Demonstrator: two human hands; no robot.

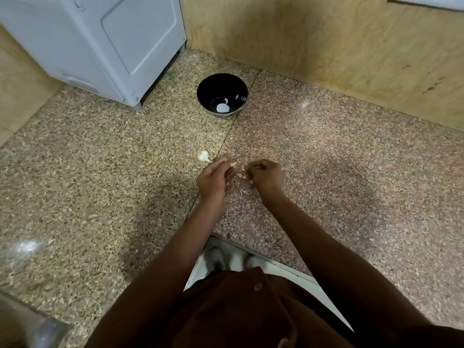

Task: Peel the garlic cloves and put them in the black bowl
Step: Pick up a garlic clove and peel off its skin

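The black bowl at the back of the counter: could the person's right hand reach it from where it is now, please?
Probably yes. The right hand is pinching a bit of garlic, and only bare counter lies between it and the black bowl, which is open on top.

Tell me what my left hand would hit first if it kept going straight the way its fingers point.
Probably the clove pinched at its fingers, then your right hand just beyond. The left hand points up and right, so it passes the garlic bulb; depth is unclear.

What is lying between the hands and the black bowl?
In the head view, a white garlic bulb lies on the speckled granite counter, near the left hand; beyond it is bare counter up to the round black bowl.
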